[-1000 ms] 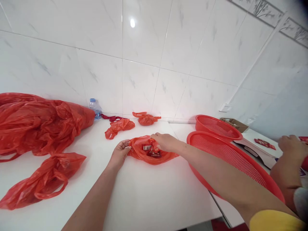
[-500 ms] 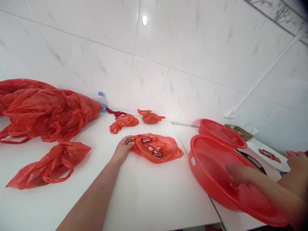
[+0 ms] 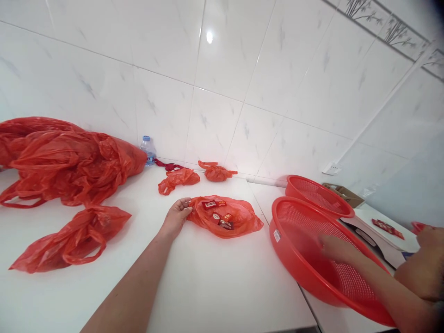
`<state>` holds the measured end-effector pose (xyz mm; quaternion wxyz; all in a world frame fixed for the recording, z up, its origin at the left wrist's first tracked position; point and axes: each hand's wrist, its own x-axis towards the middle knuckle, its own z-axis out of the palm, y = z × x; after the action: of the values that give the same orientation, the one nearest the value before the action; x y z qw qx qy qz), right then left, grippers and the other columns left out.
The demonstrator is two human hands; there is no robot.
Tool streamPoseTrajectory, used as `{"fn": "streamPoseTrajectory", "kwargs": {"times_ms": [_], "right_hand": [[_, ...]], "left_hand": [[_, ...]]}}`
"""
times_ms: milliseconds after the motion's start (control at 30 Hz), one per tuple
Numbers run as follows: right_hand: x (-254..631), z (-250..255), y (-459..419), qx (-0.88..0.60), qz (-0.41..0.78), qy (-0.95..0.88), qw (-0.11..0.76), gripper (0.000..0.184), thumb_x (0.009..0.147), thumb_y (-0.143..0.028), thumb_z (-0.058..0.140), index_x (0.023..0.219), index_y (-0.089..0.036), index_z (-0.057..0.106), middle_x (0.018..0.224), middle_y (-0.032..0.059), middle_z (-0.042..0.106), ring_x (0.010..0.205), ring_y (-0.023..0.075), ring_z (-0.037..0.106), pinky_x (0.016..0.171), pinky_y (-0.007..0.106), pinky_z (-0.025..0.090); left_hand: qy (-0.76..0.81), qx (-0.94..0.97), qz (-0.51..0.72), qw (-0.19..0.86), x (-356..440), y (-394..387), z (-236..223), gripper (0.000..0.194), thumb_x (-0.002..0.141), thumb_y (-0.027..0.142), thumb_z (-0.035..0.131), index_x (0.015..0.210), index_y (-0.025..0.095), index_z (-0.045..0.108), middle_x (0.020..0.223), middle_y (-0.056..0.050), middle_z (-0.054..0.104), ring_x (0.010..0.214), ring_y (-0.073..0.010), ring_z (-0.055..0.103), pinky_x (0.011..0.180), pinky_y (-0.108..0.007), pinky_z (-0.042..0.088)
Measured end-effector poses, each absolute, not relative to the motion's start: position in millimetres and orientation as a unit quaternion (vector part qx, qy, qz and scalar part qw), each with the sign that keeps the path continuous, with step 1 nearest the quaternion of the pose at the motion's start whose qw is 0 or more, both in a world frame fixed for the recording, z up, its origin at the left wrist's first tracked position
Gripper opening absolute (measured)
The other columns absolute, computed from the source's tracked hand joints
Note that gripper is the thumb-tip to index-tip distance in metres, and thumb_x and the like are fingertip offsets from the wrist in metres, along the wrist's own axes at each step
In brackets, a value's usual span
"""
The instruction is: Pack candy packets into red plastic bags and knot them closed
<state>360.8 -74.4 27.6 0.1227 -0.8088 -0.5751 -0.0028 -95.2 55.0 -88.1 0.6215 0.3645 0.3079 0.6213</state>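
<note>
My left hand pinches the left edge of a red plastic bag that lies open on the white table. Several small wrapped snack packets rest inside it, in red, orange and dark brown. Over on the right, my right hand reaches into a large red perforated plastic basket. Motion blur smears its fingers, so their grip and anything in them cannot be made out.
Behind the bag lie two small red bags near the tiled wall. A tied red bag, a heap of red bags and a water bottle stand left. Right are another basket, a scale and another person's hand.
My right hand has shifted slightly left inside the large basket. My left hand keeps its hold on the bag's edge. The view has tilted slightly.
</note>
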Motion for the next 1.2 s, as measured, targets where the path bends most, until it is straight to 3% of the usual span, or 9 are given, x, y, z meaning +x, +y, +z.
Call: {"fn": "streamPoseTrajectory", "kwargs": {"times_ms": [67, 133, 300, 433, 567, 700, 900, 1067, 1200], "right_hand": [[362, 43, -56, -0.809, -0.025, -0.579, 0.096, 0.025, 0.065, -0.010, 0.061, 0.057, -0.024, 0.042, 0.052, 0.0011, 0.050, 0.049, 0.0169, 0.048, 0.052, 0.033, 0.030], [345, 66, -45, -0.798, -0.106, -0.586, 0.095, 0.012, 0.073, -0.020, 0.055, 0.073, -0.025, 0.044, 0.057, 0.0001, 0.053, 0.053, 0.0176, 0.049, 0.053, 0.031, 0.027], [236, 108, -54, -0.721, -0.226, -0.625, 0.199, 0.019, 0.078, -0.027, 0.048, 0.096, -0.024, 0.044, 0.066, -0.0021, 0.057, 0.053, 0.0138, 0.047, 0.052, 0.025, 0.025], [153, 84, -50, -0.646, -0.165, -0.705, 0.241, 0.017, 0.080, -0.026, 0.046, 0.097, -0.024, 0.046, 0.069, -0.0038, 0.059, 0.054, 0.0118, 0.049, 0.053, 0.023, 0.026], [122, 32, -17, -0.619, -0.064, -0.763, 0.177, 0.019, 0.080, -0.020, 0.045, 0.099, -0.024, 0.048, 0.068, -0.0033, 0.059, 0.056, 0.0126, 0.050, 0.052, 0.023, 0.025], [145, -5, 10, -0.632, 0.049, -0.760, 0.143, 0.032, 0.078, -0.027, 0.053, 0.110, -0.025, 0.049, 0.088, 0.0006, 0.064, 0.067, 0.0145, 0.057, 0.054, 0.023, 0.030], [195, -22, 29, -0.636, 0.061, -0.764, 0.090, 0.018, 0.080, -0.017, 0.047, 0.088, -0.023, 0.062, 0.088, 0.0014, 0.065, 0.077, 0.0166, 0.059, 0.063, 0.025, 0.037], [175, -36, 47, -0.596, 0.068, -0.792, 0.116, 0.024, 0.074, -0.016, 0.054, 0.095, -0.024, 0.064, 0.106, 0.0026, 0.061, 0.086, 0.0174, 0.058, 0.066, 0.025, 0.038], [152, -46, 57, -0.595, 0.108, -0.786, 0.129, 0.007, 0.072, -0.021, 0.056, 0.076, -0.022, 0.062, 0.087, 0.0014, 0.062, 0.071, 0.0155, 0.056, 0.056, 0.025, 0.034]], "left_hand": [[0.306, 0.362, 0.622, 0.623, -95, 55, -88, 0.049, 0.057, 0.020, 0.076, 0.101, 0.015, 0.055, 0.093, -0.005, 0.066, 0.079, -0.0159, 0.063, 0.076, -0.031, 0.047], [0.306, 0.359, 0.623, 0.623, -95, 56, -88, 0.049, 0.057, 0.019, 0.076, 0.101, 0.015, 0.055, 0.092, -0.005, 0.066, 0.079, -0.0154, 0.063, 0.077, -0.030, 0.046], [0.306, 0.362, 0.620, 0.626, -95, 57, -89, 0.049, 0.057, 0.019, 0.077, 0.101, 0.015, 0.054, 0.091, -0.004, 0.066, 0.079, -0.0149, 0.063, 0.076, -0.028, 0.046], [0.304, 0.361, 0.622, 0.624, -95, 56, -90, 0.049, 0.058, 0.020, 0.077, 0.101, 0.015, 0.054, 0.092, -0.005, 0.066, 0.078, -0.0149, 0.063, 0.077, -0.030, 0.046], [0.305, 0.365, 0.621, 0.623, -95, 55, -90, 0.047, 0.059, 0.021, 0.077, 0.100, 0.016, 0.054, 0.091, -0.004, 0.067, 0.077, -0.0152, 0.064, 0.078, -0.031, 0.046], [0.305, 0.365, 0.618, 0.626, -94, 54, -87, 0.043, 0.059, 0.021, 0.076, 0.096, 0.016, 0.055, 0.091, -0.004, 0.067, 0.077, -0.0154, 0.064, 0.077, -0.031, 0.047], [0.306, 0.376, 0.607, 0.630, -93, 57, -84, 0.045, 0.059, 0.022, 0.076, 0.099, 0.016, 0.055, 0.097, -0.007, 0.066, 0.083, -0.0187, 0.064, 0.078, -0.034, 0.047], [0.317, 0.373, 0.610, 0.623, -93, 56, -84, 0.044, 0.059, 0.020, 0.076, 0.098, 0.015, 0.056, 0.093, -0.005, 0.066, 0.077, -0.0154, 0.063, 0.076, -0.031, 0.047], [0.319, 0.375, 0.613, 0.618, -93, 55, -83, 0.043, 0.059, 0.021, 0.077, 0.097, 0.016, 0.057, 0.091, -0.004, 0.066, 0.077, -0.0148, 0.062, 0.074, -0.029, 0.047]]}}
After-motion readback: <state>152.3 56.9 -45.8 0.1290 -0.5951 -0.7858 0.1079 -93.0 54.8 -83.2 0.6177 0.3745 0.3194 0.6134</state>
